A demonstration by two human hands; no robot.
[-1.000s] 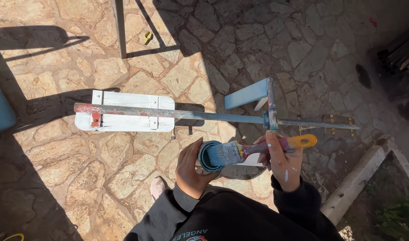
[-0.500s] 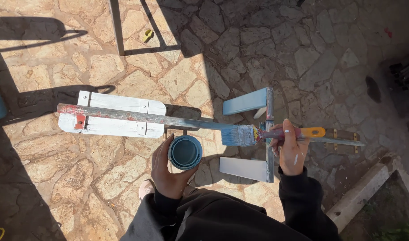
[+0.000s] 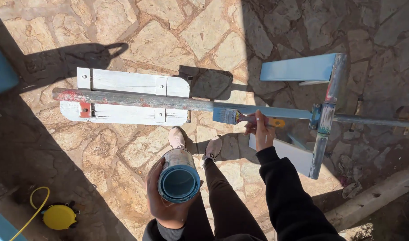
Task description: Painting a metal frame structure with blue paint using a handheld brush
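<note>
1. Blue paint on the bristles: brush (image 3: 240, 118) sits in my right hand (image 3: 259, 130), fingers clamped round the handle, yellow handle end sticking out to the right.
2. Bristle end points left and touches the long metal bar (image 3: 169, 102), right where grey rusty metal meets fresh blue.
3. Left hand (image 3: 162, 203) is wrapped round the paint can (image 3: 178, 177), held low near my body, well apart from the brush. Can mouth faces the camera, inside coated blue.
4. Bar runs horizontally across the view; right hand is just below it, can below and left of that hand.
5. Count: one brush, one can, one long bar.
6. Two white boards (image 3: 133, 83) bolted on the bar's left end, one above the bar, one below.
7. One upright post (image 3: 326, 117) crosses the bar at the right, with one blue panel (image 3: 298, 68) above and one pale panel below.
8. Two shoes (image 3: 177, 137) visible on the stone paving (image 3: 204, 31).
9. One yellow object (image 3: 58, 216) with a yellow hose, bottom left, in shadow.
</note>
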